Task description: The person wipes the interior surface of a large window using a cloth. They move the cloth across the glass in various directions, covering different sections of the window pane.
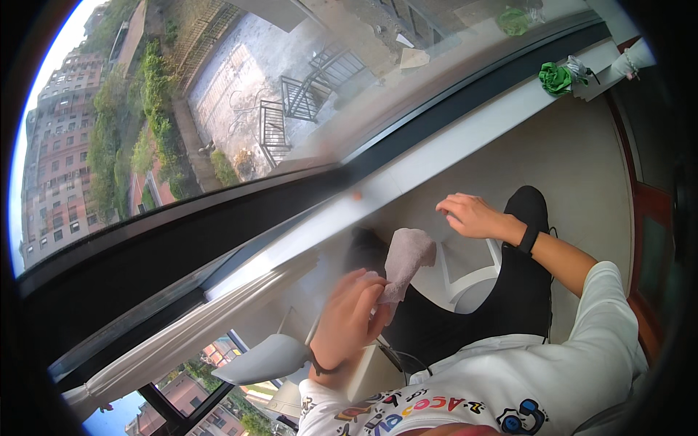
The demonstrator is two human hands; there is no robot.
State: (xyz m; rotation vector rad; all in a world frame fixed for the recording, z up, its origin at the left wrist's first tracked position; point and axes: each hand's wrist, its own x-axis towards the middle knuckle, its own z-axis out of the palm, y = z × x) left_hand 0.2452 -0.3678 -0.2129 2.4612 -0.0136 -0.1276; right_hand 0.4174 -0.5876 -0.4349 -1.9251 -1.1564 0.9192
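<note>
My left hand point(349, 316) grips one end of a pinkish-grey cloth point(409, 256) between thumb and fingers; the rest of the cloth sticks out past the fingertips, above my lap. The hand is slightly blurred and wears a dark band at the wrist. To the right, my right hand point(471, 215) is in the air with its fingers loosely bent and nothing in it, a black band around its wrist. Both hands are on the room side of a white window sill point(398, 182), touching neither the sill nor the window glass point(327, 125).
A green crumpled or folded item point(555, 79) sits at the sill's far right end, near a tied white curtain point(632, 61). Another white curtain point(202, 332) hangs at lower left. A white stool point(474, 289) stands between my legs; a grey curved object point(264, 359) lies beside my left arm.
</note>
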